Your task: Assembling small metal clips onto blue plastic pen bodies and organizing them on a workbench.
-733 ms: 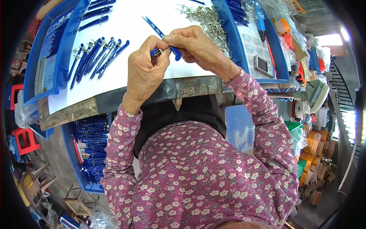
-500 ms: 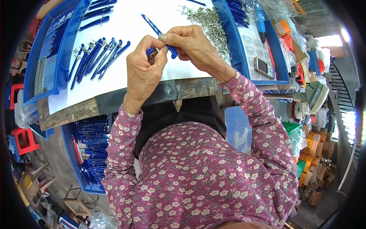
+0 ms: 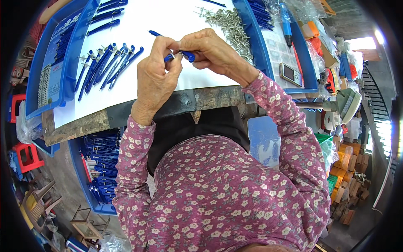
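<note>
Blue pen-like piece (image 3: 181,54) pinched between left hand (image 3: 156,75) and right hand (image 3: 212,52), fingers of both closed on it, held just above white bench (image 3: 138,25). Mid-assembly by the look; next probably needs a metal pin (image 3: 233,25) from the nearby pile.

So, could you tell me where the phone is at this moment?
In the head view, the phone lies on the person's right, past the right hand, beside the blue tray's right rim.
</note>
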`<state>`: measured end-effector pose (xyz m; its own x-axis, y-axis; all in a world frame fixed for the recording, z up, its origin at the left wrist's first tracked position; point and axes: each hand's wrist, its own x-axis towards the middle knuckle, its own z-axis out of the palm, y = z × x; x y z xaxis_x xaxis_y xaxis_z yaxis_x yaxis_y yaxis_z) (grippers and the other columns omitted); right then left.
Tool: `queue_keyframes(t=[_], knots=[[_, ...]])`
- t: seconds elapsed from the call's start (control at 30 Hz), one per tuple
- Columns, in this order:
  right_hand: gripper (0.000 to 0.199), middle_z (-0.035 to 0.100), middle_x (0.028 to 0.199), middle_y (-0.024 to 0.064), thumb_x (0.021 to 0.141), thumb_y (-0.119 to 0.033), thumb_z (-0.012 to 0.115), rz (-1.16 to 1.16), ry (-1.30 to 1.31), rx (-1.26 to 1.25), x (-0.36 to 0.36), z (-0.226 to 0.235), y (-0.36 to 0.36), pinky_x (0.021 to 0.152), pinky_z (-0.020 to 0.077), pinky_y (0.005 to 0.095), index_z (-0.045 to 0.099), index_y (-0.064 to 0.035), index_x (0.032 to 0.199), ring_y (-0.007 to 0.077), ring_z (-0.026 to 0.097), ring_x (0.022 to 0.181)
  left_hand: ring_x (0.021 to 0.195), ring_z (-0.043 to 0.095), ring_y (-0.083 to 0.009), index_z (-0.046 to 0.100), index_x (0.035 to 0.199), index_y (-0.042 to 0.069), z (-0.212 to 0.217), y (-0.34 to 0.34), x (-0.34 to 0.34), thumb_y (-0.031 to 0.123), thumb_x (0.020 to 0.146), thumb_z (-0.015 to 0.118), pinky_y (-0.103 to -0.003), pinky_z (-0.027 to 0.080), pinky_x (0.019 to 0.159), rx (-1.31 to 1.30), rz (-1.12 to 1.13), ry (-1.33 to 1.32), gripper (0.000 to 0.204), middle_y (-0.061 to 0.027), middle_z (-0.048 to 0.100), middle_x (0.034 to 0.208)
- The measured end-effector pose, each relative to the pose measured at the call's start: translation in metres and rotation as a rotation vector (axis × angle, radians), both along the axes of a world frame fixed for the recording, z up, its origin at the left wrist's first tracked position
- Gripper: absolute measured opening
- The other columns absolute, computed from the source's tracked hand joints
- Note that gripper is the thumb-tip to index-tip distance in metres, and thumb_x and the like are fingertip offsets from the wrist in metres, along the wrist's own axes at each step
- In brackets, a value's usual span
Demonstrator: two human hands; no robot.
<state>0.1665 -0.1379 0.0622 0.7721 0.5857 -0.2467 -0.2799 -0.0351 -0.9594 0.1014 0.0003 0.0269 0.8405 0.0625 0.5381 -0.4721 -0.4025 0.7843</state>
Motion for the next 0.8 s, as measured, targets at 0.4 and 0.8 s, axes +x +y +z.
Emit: queue_keyframes(t=[0.4, 0.8], knots=[[0.047, 0.044, 0.053, 0.0004, 0.074, -0.013, 0.062, 0.058, -0.194, -0.051, 0.003, 0.005, -0.002, 0.033, 0.0209, 0.0165, 0.051, 0.0047, 0.116, 0.0051, 0.035, 0.037, 0.051, 0.048, -0.0029, 0.045, 0.108, 0.002, 0.013, 0.001, -0.004, 0.003, 0.080, 0.056, -0.018, 0.039, 0.046, -0.045, -0.074, 0.126, 0.030, -0.0015, 0.054, 0.064], [0.042, 0.049, 0.049, 0.0020, 0.078, -0.022, 0.065, 0.165, -0.311, -0.028, -0.002, 0.019, -0.005, 0.029, 0.0264, 0.0132, 0.057, -0.0060, 0.115, 0.0051, 0.039, 0.035, 0.052, 0.046, 0.0004, 0.056, 0.094, 0.001, 0.015, 0.004, -0.006, 0.009, 0.080, 0.060, -0.015, 0.034, 0.044, -0.190, -0.098, 0.155, 0.017, -0.0025, 0.061, 0.074]])
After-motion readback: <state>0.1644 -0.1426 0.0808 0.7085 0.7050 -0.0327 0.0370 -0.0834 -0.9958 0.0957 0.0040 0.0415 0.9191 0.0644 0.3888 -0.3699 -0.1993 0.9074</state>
